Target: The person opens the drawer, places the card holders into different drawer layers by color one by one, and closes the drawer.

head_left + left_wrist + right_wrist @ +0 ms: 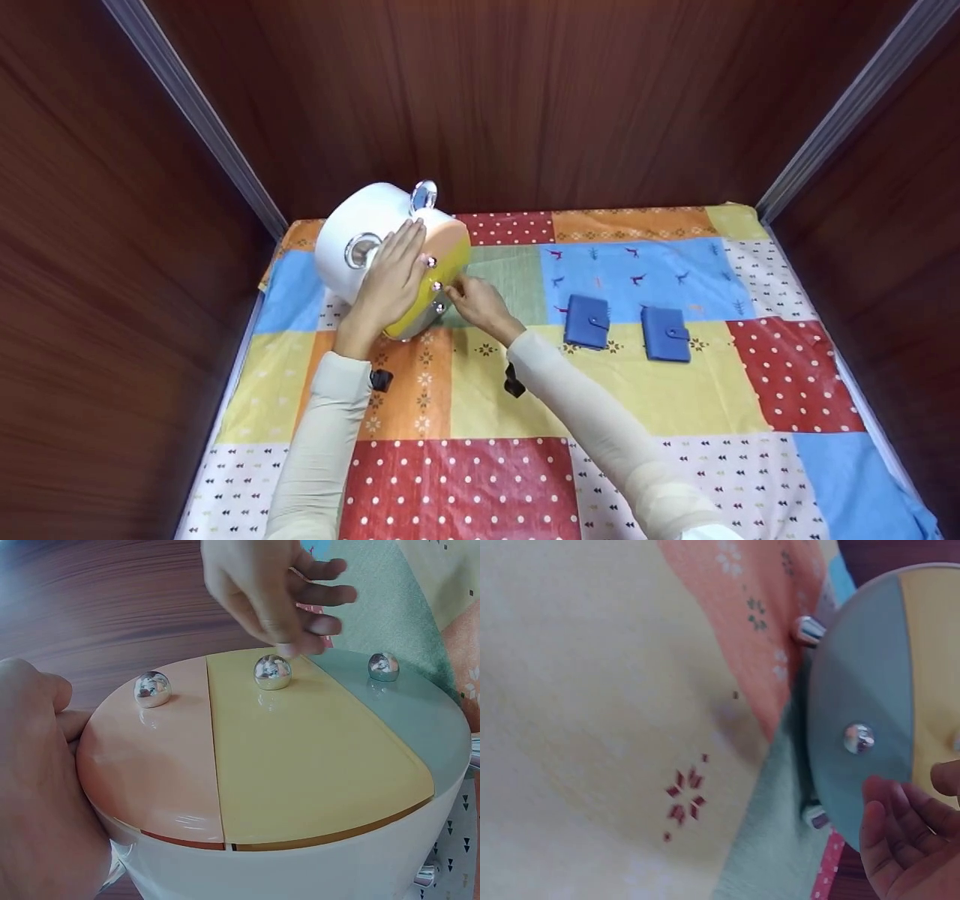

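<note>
Left hand (394,274) lies with fingers straight against a round white box (381,208), not gripping it; right hand (481,301) is right by the middle knob (272,672), fingers loose and a bit bent, holding nothing that I can see; it looks blurry to me, so I can't be sure if it brushes the knob. I see the box on the left part of the patchy cloth (517,405), tipped so its coloured face (322,765) looks toward the right hand; I'd guess it is hard plastic, stiff, fairly light and slippery, and its shine might scratch. I'd hold it with a palm on the white side and a pinch on a knob; the knobs are round and smooth, so fingers could slide off. Silver stubs (808,630) poke out and may bother a palm; two blue wallets (586,321) lie well apart to the right, out of the way; brown walls (487,105) stand behind and beside.
</note>
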`<action>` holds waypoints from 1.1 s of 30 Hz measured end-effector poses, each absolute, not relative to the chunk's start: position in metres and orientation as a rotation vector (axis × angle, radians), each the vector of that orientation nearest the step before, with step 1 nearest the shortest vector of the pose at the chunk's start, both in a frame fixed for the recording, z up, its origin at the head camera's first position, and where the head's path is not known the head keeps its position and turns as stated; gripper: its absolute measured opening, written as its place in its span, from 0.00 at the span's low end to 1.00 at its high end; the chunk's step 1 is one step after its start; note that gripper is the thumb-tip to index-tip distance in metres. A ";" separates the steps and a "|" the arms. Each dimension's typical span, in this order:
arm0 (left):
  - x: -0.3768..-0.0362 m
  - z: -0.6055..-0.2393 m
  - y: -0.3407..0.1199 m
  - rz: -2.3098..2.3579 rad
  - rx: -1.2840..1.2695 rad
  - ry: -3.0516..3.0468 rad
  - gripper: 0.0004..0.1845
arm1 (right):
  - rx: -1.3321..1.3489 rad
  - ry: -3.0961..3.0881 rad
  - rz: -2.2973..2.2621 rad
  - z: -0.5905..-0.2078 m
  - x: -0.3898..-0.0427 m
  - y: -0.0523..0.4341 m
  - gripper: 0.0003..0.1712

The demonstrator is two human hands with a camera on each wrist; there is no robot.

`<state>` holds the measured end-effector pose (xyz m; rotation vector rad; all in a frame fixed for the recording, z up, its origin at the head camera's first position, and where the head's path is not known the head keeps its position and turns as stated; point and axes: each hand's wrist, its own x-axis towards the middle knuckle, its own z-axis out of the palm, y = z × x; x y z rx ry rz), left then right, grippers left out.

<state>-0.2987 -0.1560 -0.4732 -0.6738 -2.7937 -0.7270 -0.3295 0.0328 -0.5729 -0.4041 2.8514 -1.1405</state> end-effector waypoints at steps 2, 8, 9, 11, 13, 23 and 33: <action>-0.299 -0.474 -0.156 -0.731 -0.673 -2.790 0.31 | -0.380 2.837 -1.116 -0.577 -0.328 0.031 0.16; -0.298 -0.473 -0.156 -0.736 -0.672 -2.781 0.30 | -0.308 2.785 -1.020 -0.588 -0.324 0.023 0.13; -0.298 -0.473 -0.156 -0.737 -0.677 -2.773 0.30 | -0.301 2.786 -0.996 -0.590 -0.324 0.021 0.13; -0.299 -0.473 -0.155 -0.735 -0.689 -2.759 0.30 | -0.292 2.787 -0.952 -0.592 -0.324 0.018 0.15; -0.299 -0.473 -0.155 -0.736 -0.693 -2.752 0.30 | -0.290 2.792 -0.914 -0.593 -0.324 0.015 0.16; -0.300 -0.472 -0.156 -0.731 -0.685 -2.785 0.31 | -0.244 2.832 -0.804 -0.597 -0.322 0.003 0.14; -0.299 -0.473 -0.157 -0.727 -0.687 -2.780 0.30 | -0.244 2.816 -0.838 -0.598 -0.320 0.005 0.13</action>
